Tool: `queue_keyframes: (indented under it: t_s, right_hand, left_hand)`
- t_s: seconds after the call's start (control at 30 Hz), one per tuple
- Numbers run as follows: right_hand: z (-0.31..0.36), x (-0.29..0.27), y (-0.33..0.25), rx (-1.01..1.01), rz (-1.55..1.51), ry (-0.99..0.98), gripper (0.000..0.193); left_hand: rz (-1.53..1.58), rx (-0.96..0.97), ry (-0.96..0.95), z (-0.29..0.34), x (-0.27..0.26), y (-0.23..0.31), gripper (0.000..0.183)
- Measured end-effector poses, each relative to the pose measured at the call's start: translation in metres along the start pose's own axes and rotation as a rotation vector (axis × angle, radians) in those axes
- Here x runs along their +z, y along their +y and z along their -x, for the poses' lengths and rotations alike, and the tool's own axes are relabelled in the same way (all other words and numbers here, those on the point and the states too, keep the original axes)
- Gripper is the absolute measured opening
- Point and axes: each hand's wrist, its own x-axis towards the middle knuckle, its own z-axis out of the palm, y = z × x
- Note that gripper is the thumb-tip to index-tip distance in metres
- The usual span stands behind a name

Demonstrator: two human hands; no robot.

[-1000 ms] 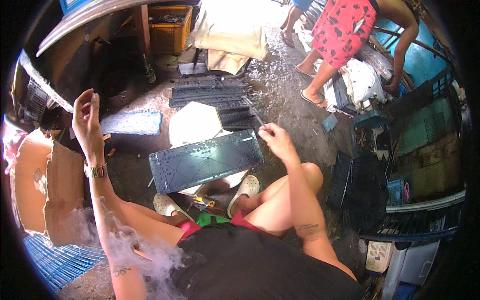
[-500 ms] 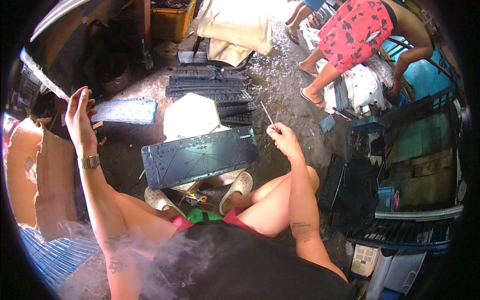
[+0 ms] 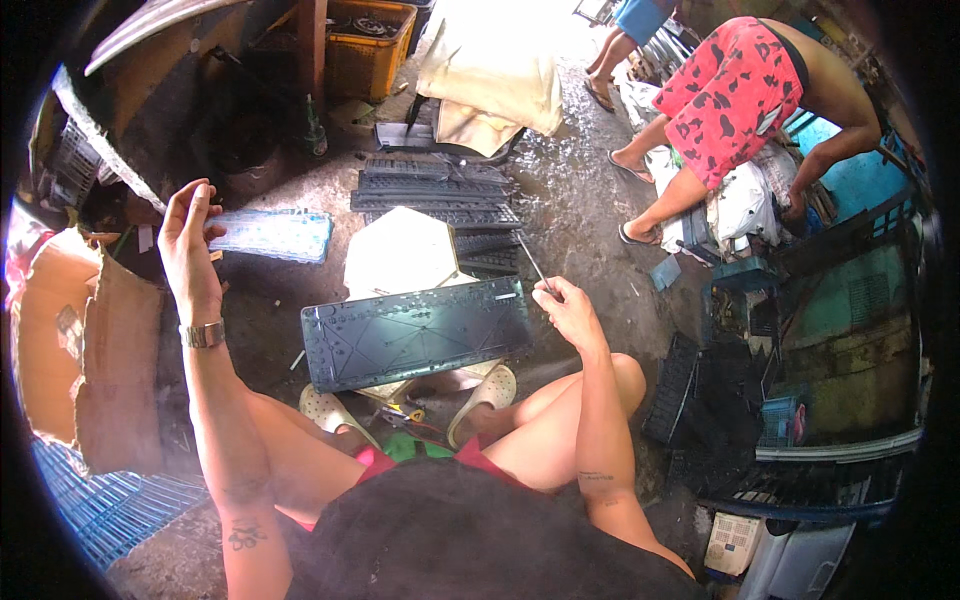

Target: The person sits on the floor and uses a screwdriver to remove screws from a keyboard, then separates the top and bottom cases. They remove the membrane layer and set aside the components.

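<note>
A black keyboard (image 3: 415, 335), back side up and dotted with water drops, rests before my knees on a white angular stand (image 3: 400, 250). My right hand (image 3: 572, 315) is closed round a thin screwdriver (image 3: 533, 260) just right of the keyboard, its shaft pointing up and to the left. Raised at the left, away from the keyboard, my left hand (image 3: 190, 245) has its fingers up and loosely bent. Nothing shows in it, though part of the palm is hidden. Behind the stand lies a pile of black keyboards (image 3: 430, 185).
A hand tool with yellow on it (image 3: 405, 413) lies between my shoes. Torn cardboard (image 3: 120, 370) and a blue wire rack (image 3: 110, 510) stand left. At the upper right a person in red shorts (image 3: 735, 100) bends over white sacks. A yellow crate (image 3: 370, 50) stands at the back.
The whole view has shifted, so the scene sits slightly lower and further right. Smoke seen over my lap has thinned. The right hand still grips the screwdriver; the keyboard stays in place.
</note>
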Motion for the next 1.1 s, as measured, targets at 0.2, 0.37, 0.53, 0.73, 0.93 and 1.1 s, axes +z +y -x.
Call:
queue_keyframes:
  t_s: [0.2,0.37,0.53,0.73,0.93,1.1]
  right_hand:
    - [-0.001,0.003,0.002,-0.015,0.010,-0.017,0.033]
    - [-0.001,0.006,-0.003,-0.048,0.063,-0.034,0.032]
    - [-0.003,0.007,-0.004,-0.034,-0.009,-0.020,0.029]
    - [-0.014,0.007,-0.006,0.054,-0.098,-0.145,0.028]
    - [-0.009,0.015,-0.019,0.065,-0.031,-0.170,0.032]
    - [-0.010,0.025,-0.029,0.003,-0.027,-0.203,0.034]
  left_hand:
    - [0.039,-0.002,0.005,0.004,-0.003,0.006,0.025]
    - [-0.007,-0.044,0.037,0.006,-0.001,0.011,0.024]
    - [0.062,0.064,-0.036,-0.002,-0.011,0.000,0.030]
    - [0.512,-0.159,-0.045,-0.011,-0.025,0.001,0.012]
    - [0.126,0.040,0.083,-0.001,-0.016,0.012,0.010]
    - [0.173,-0.019,0.020,-0.005,-0.012,0.012,0.011]
